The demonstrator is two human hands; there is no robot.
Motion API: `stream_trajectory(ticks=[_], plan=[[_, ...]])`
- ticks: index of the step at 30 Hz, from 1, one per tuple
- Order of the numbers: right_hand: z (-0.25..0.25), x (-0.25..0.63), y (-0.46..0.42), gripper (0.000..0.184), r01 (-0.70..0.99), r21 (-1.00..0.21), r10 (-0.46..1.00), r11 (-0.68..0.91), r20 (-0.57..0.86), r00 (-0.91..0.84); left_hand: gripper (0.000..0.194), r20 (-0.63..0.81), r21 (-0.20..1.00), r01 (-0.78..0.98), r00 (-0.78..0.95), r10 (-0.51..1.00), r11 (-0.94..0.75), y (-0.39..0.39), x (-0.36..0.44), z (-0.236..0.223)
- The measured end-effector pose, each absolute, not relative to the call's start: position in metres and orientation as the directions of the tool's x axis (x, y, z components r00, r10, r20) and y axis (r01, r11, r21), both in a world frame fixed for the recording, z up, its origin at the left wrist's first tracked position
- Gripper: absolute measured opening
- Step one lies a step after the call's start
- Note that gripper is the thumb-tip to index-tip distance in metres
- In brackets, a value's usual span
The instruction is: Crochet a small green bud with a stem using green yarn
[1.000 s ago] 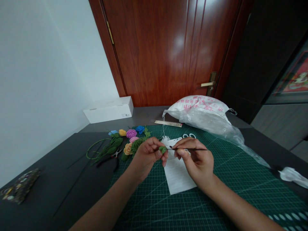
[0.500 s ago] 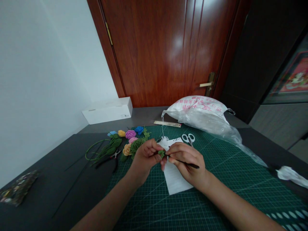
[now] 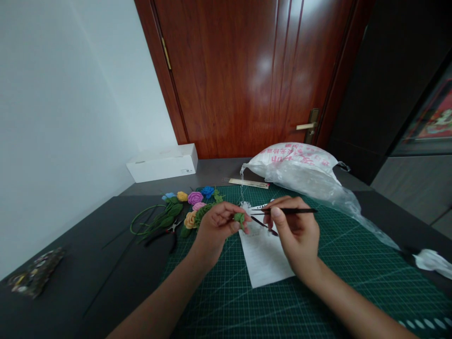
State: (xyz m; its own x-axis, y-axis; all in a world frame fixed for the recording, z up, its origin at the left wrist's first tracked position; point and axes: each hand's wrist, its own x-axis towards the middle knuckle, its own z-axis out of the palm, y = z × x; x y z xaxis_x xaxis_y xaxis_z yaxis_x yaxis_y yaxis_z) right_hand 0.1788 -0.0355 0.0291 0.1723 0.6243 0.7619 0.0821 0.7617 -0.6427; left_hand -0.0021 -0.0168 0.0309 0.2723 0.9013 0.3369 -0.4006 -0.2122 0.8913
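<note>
My left hand (image 3: 219, 223) pinches a small green crocheted piece (image 3: 239, 218) between thumb and fingers. My right hand (image 3: 294, 228) is closed around black tweezers (image 3: 294, 211), whose two thin tips point left towards a tuft of white stuffing (image 3: 246, 206). Below the tweezers a second slim dark tool (image 3: 259, 221) slants over the paper; whether my right hand touches it I cannot tell. Under both hands lies a sheet of white notebook paper (image 3: 268, 263), on a green cutting mat (image 3: 226, 292).
Crocheted flowers, among them a purple one (image 3: 195, 197), lie left of my hands with green stems and leaves (image 3: 165, 219) and pliers (image 3: 173, 228). Behind are a ruler (image 3: 249, 183), a large plastic bag (image 3: 300, 162) and a white box (image 3: 162, 162). A small packet (image 3: 37, 273) lies far left.
My right hand has drawn away from the green piece to the right, its dark tool now level, with two tips showing near the stuffing. The scissors are now mostly hidden behind that hand.
</note>
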Motion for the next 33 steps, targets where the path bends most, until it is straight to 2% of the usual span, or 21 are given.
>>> stream_trajectory(ticks=[4, 7, 10, 13, 17, 19, 24, 29, 33], plan=[[0.030, 0.176, -0.033, 0.010, -0.054, -0.725, 0.723, 0.687, 0.673, 0.153, 0.021, 0.316, 0.894, -0.404, 0.262, 0.912, -0.194, -0.017, -0.001, 0.031], [0.025, 0.173, -0.027, 0.019, -0.052, -0.758, 0.757, 0.651, 0.642, 0.121, 0.021, 0.309, 0.910, -0.354, 0.228, 0.923, -0.217, -0.017, -0.002, 0.030], [0.016, 0.170, -0.020, 0.027, -0.058, -0.823, 0.824, 0.565, 0.567, -0.014, 0.020, 0.314, 0.931, -0.247, 0.161, 0.936, -0.270, -0.016, -0.003, 0.030], [0.008, 0.165, -0.018, 0.020, -0.038, -0.880, 0.868, 0.474, 0.474, -0.150, 0.021, 0.352, 0.929, -0.160, 0.110, 0.929, -0.333, -0.015, -0.003, 0.030], [0.006, 0.161, -0.022, 0.016, 0.150, -0.839, 0.851, 0.523, 0.502, -0.154, 0.020, 0.448, 0.892, -0.107, 0.094, 0.889, -0.439, -0.015, -0.003, 0.029], [0.006, 0.160, -0.023, 0.015, 0.179, -0.826, 0.845, 0.535, 0.521, -0.122, 0.017, 0.479, 0.878, -0.060, 0.122, 0.869, -0.476, -0.016, -0.003, 0.028], [0.006, 0.164, -0.017, 0.016, 0.187, -0.818, 0.837, 0.545, 0.542, -0.068, 0.020, 0.448, 0.877, 0.070, 0.243, 0.860, -0.476, -0.018, -0.005, 0.030], [0.011, 0.170, -0.016, 0.019, 0.124, -0.849, 0.856, 0.514, 0.498, -0.140, 0.021, 0.349, 0.928, -0.002, 0.359, 0.866, -0.374, -0.018, -0.009, 0.037], [0.017, 0.171, -0.020, 0.022, 0.026, -0.843, 0.826, 0.537, 0.520, -0.217, 0.016, 0.329, 0.940, -0.040, 0.362, 0.872, -0.338, -0.024, -0.011, 0.036]])
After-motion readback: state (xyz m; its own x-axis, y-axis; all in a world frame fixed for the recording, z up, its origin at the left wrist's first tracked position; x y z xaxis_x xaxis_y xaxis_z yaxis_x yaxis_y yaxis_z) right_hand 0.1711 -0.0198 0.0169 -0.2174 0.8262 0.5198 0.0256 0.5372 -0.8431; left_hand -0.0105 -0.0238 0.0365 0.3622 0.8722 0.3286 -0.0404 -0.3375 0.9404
